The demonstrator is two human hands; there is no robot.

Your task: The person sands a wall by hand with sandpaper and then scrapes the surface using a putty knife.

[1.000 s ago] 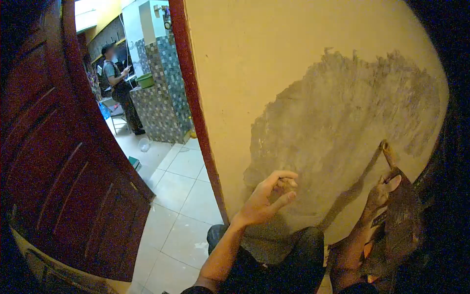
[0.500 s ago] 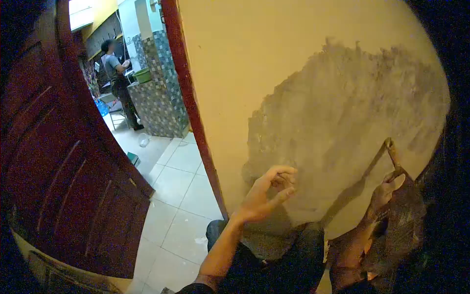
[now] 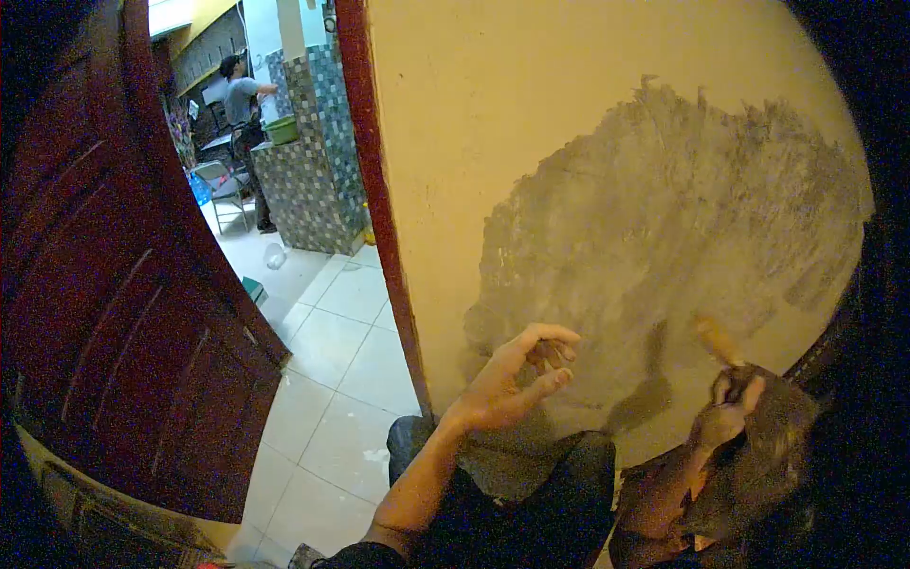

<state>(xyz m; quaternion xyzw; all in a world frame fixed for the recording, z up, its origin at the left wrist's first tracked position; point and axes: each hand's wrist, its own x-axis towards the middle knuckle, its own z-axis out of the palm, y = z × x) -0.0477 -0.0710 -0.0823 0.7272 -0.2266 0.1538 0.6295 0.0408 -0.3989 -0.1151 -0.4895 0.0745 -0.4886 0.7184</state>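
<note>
My left hand point(image 3: 517, 379) hovers close to the wall with its fingers curled loosely and nothing in it. My right hand point(image 3: 725, 412) grips a scraper point(image 3: 718, 343) whose blurred blade rests against the wall low on the right. A large grey scraped patch point(image 3: 664, 228) spreads over the yellow wall point(image 3: 512, 95) above both hands. My knees in dark trousers point(image 3: 531, 493) are bent just under the hands.
A dark red door point(image 3: 114, 284) stands open at the left, next to the red door frame point(image 3: 379, 209). Pale floor tiles point(image 3: 332, 360) lead to a mosaic-tiled counter point(image 3: 313, 180) where another person point(image 3: 248, 123) stands. A folding chair point(image 3: 220, 185) is near that person.
My right hand has pulled the scraper down and left along the wall; the blade is now blurred with motion. The left hand stayed almost in place. The person in the far room shifted position.
</note>
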